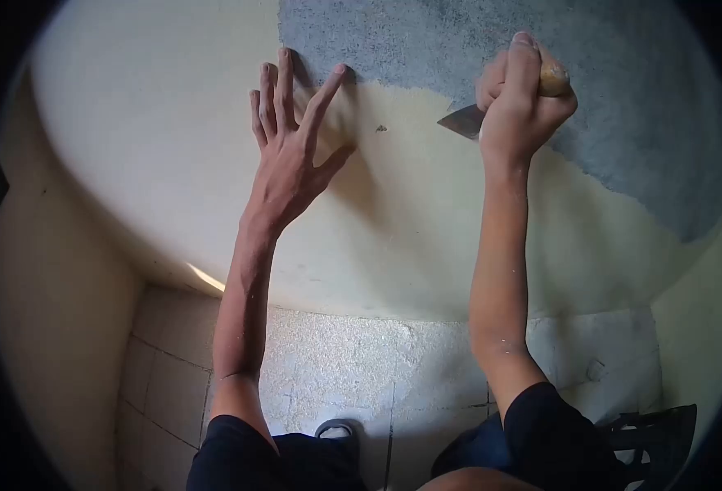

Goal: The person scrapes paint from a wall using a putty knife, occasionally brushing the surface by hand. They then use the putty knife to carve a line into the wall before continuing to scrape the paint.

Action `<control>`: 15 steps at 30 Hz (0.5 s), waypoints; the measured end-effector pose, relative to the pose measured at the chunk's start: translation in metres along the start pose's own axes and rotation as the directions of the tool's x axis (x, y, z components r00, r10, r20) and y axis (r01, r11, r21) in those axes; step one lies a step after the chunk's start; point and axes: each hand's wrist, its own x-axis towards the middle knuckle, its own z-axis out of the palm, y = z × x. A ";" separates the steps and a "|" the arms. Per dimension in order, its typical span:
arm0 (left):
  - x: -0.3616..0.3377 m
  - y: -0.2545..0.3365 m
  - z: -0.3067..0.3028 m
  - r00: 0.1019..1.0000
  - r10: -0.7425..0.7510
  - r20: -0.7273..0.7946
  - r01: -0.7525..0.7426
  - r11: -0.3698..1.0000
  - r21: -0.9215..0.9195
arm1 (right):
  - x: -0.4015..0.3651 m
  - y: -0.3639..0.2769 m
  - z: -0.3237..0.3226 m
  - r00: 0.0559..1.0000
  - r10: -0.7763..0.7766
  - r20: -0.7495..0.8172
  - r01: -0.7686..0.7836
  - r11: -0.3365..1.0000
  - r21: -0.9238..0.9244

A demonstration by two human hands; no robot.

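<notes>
My right hand (528,98) is wrapped round the yellowish handle of a paint scraper (461,122). Its thin metal blade points left and lies at or very near the wall, by the ragged border between cream paint (414,188) and bare grey surface (393,41). Over on the left, my left hand (291,135) has its fingers spread on the cream part, and it holds nothing. Its fingertips reach close to the grey area's lower edge. A small dark chip mark (381,128) shows in the paint between my hands.
Pale flakes (336,352) are scattered over the tiled floor (164,385) along the wall's foot. One sandalled foot (336,429) shows below. A dark plastic chair or stool (651,442) stands at the lower right. Side walls (58,237) close in on both sides.
</notes>
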 end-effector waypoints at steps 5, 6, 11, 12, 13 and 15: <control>-0.010 0.001 0.002 0.999 -0.042 0.033 0.043 0.999 -0.018 | 0.014 -0.068 -0.016 0.999 -0.049 0.010 0.046 0.980 0.192; -0.002 -0.003 0.002 1.000 -0.026 -0.006 0.026 1.000 -0.002 | 0.022 -0.078 -0.023 0.994 -0.096 0.051 0.081 0.966 0.245; 0.000 -0.001 0.004 1.000 -0.015 -0.014 0.015 1.000 0.005 | 0.003 0.014 -0.006 0.961 -0.252 0.116 0.264 0.959 -0.103; 0.000 0.001 0.002 1.000 -0.027 -0.002 0.027 1.000 -0.003 | -0.011 0.017 0.006 0.991 -0.048 0.127 0.062 0.992 -0.109; -0.002 0.002 0.002 1.000 -0.029 0.005 0.029 0.999 -0.018 | -0.014 0.013 0.003 0.992 -0.052 0.118 0.062 0.995 -0.081; -0.002 0.001 0.002 1.000 -0.024 -0.009 0.024 0.999 -0.024 | -0.017 -0.010 0.002 0.991 -0.087 0.099 0.087 0.996 0.005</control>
